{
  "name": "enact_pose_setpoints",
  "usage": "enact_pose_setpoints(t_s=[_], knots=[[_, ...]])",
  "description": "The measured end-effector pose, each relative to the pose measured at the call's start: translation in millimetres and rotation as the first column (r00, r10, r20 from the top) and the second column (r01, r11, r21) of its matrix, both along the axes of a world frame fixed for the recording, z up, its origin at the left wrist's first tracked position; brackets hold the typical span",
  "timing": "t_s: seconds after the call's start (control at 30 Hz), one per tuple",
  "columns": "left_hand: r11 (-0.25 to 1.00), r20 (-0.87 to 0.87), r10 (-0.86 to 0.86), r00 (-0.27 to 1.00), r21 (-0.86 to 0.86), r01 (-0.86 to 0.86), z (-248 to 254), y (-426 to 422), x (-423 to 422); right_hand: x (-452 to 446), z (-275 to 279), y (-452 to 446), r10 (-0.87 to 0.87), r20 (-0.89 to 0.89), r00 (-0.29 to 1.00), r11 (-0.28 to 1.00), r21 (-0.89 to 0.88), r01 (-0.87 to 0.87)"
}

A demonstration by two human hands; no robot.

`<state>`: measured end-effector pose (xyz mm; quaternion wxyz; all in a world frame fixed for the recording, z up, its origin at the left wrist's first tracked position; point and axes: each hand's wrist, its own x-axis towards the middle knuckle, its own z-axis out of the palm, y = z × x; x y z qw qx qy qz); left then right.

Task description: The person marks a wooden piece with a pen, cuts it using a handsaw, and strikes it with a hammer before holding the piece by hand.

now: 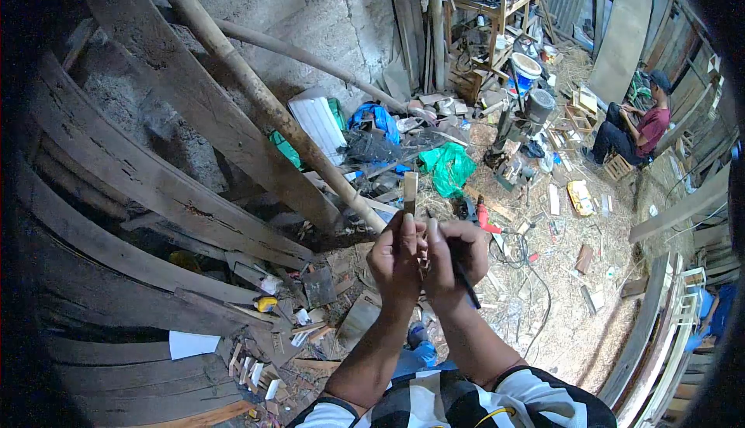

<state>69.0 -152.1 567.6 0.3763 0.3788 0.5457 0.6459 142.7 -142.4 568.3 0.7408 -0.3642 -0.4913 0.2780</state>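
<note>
**Pale wooden strip and dark rod, one to each hand**

Item 1: pale, flat, narrow wooden strip (410,189), pinched under the thumb of my left hand (396,261). It stood out past the fingertips, long axis pointing forward, away from my chest.

Item 2: slender, straight, dark rod (469,290), gripped in my right hand (456,263), fingers curled. It slanted, rear end jutting back over the wrist; a dark tip between the hands, by its line, seemed its front end.

Relation: the strip lay forward and just left of the right hand; the left was nearer, having hold of it. The rod ran aslant to the strip.

Obscured: the strip's near end, covered by fingers; the rod's middle. Whether rod and strip touched, I could not tell. The rod's kind was unclear.

Surroundings: red-and-black power tool (484,215) and crumpled green plastic sheet (447,169) on the shaving-strewn floor (504,327); at far right, a seated person in a dark red shirt (650,130), handwork too small to read.
</note>
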Motion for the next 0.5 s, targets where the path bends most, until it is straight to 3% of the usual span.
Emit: enact_pose_setpoints(t_s=[0.07, 0.2, 0.27, 0.33, 0.5], knots=[[0.999, 0.168, -0.04, 0.985, -0.023, 0.044, 1.9, 1.2, 4.1, 11.6, 19.4, -3.1, 0.193, -0.162, 0.968, 0.964, -0.151, -0.218], [0.993, 0.373, -0.114, 0.921, 0.033, 0.11, 13.7, -2.8, 7.8, 13.4, 19.8, -2.2, 0.211, -0.302, 0.93, 0.956, -0.136, -0.261], [0.988, 0.319, -0.153, 0.935, 0.057, 0.142, 21.5, -6.8, 5.8, 14.1, 12.6, -2.0, 0.229, -0.363, 0.903, 0.947, -0.13, -0.293], [0.981, 0.261, -0.194, 0.946, 0.079, 0.18, 26.2, -9.7, 8.9, 9.6, 10.6, 0.7, 0.104, -0.228, 0.968, 0.99, -0.065, -0.122], [0.985, 0.213, -0.128, 0.969, 0.141, 0.099, 29.5, -15.6, 18.0, 8.1, 18.5, -3.5, 0.127, -0.314, 0.941, 0.992, 0.019, -0.127]])
